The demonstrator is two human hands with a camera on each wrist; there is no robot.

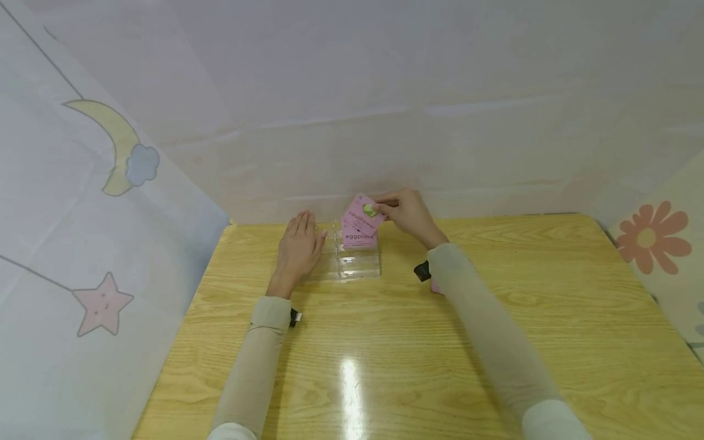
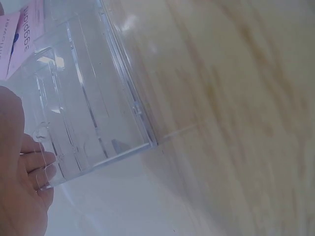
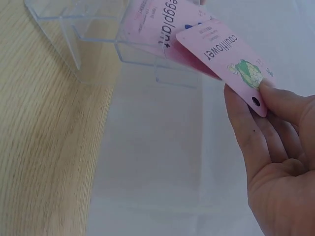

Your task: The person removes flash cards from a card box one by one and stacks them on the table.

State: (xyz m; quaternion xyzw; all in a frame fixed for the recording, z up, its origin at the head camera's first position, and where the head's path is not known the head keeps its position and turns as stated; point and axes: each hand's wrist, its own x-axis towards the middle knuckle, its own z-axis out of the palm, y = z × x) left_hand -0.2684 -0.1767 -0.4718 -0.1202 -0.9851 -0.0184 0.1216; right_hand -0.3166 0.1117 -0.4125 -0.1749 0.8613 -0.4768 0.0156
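Between thumb and fingers, my right hand pinches a pink cauliflower card by its corner. The card is tilted and overlaps a pink eggplant card, which stands in the right column of a clear tiered plastic rack. Along the rack's left side lies my left hand, its fingers extended; in the left wrist view its fingertips touch the rack's clear side edge. Lower tiers of the rack show bare plastic steps.
The rack stands on a wood-grain table near its back edge, close to a pale wall sheet. Part of a pink item shows beside the right sleeve, mostly hidden by it. A printed side sheet borders the table's left.
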